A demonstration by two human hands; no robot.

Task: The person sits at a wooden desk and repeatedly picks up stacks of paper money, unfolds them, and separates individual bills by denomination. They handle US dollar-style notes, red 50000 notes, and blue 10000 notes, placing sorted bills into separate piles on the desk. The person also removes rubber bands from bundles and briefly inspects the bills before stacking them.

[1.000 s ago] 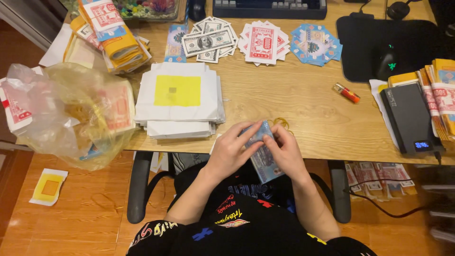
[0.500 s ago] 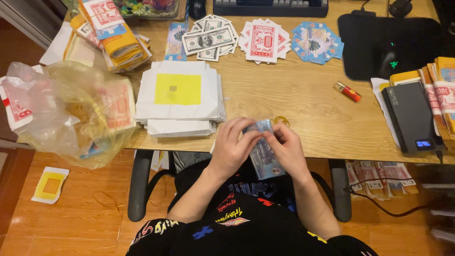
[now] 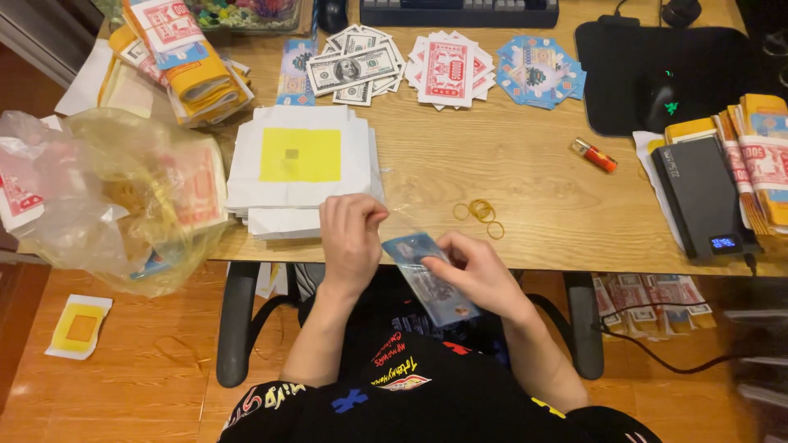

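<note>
Seemingly mid-bundling, both hands pinch a slim blue stack of printed paper notes [image 3: 427, 279] at the wooden table's [image 3: 533, 172] near edge, left hand [image 3: 351, 242] gripping its top, right hand [image 3: 476, 275] its side, loose tan rubber bands [image 3: 480, 215] lying unused nearby.

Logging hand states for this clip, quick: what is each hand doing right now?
Left hand: fingers pinched shut on a thin clear band at the top of the blue paper bundle.
Right hand: closed around the same bundle.
</note>
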